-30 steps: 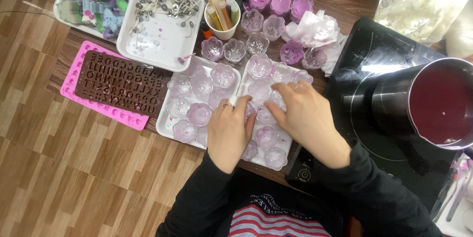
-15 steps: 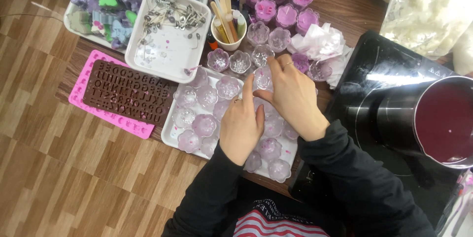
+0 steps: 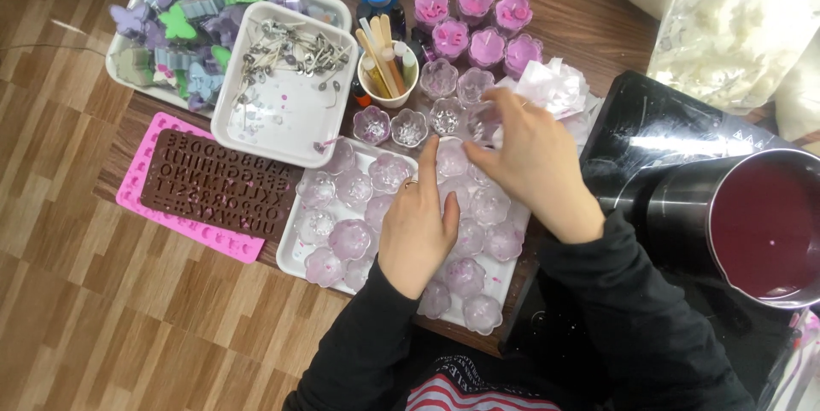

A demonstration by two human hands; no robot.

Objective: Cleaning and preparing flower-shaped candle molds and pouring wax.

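Six flower cups [image 3: 474, 22] of set pink wax stand beyond the white tray [image 3: 290, 255] on the tabletop; its clear cups [image 3: 352, 238] still look unfilled. Head view: left hand [image 3: 418, 227] lies flat, open, on them; right hand [image 3: 534, 159] pinches one clear cup at the tray's far edge.

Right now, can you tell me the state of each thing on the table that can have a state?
Left hand: open, flat on the flower cups in the white tray.
Right hand: fingers closed on a clear flower cup.
Steel pot: uncovered, holding dark purple liquid.
Pink flower cups: filled.
Paper cup: upright, full of sticks.
Brown letter mould: lying flat on a pink mould.
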